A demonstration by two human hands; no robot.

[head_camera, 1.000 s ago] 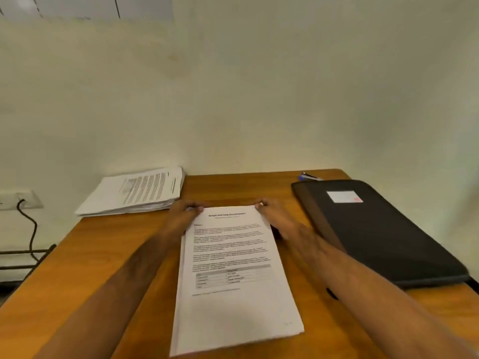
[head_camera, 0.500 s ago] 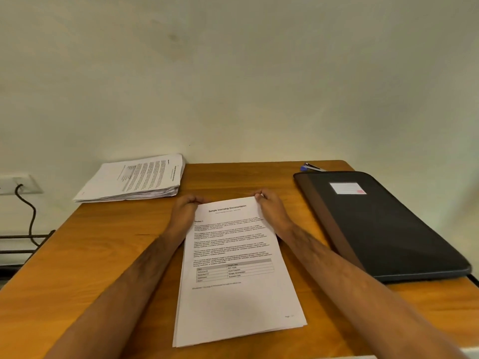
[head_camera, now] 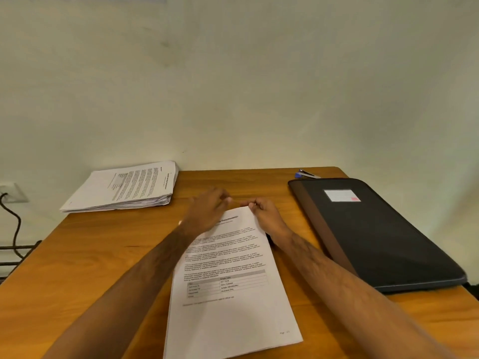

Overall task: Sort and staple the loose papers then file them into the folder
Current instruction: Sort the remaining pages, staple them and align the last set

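Observation:
A stack of printed papers [head_camera: 230, 294] lies in front of me on the wooden table [head_camera: 77, 268]. My right hand [head_camera: 264, 216] pinches the stack's far right corner. Blurred with motion, my left hand [head_camera: 207, 211] hovers over the stack's far left part with its fingers loosely extended. A second, thicker pile of papers [head_camera: 124, 187] sits at the table's far left corner. To the right lies a black folder [head_camera: 375, 234], closed, with a white label. Behind the folder's far edge peeks a blue stapler [head_camera: 305, 174].
A wall runs just behind the table. On the left wall is a socket [head_camera: 13, 193] with a dark cable [head_camera: 15, 226] hanging down beside the table edge. Bare wood shows between the two paper piles.
My left hand has lifted off the stack's far left corner and swung rightward over the page. The right hand keeps its pinch on the far right corner. The view shifted slightly.

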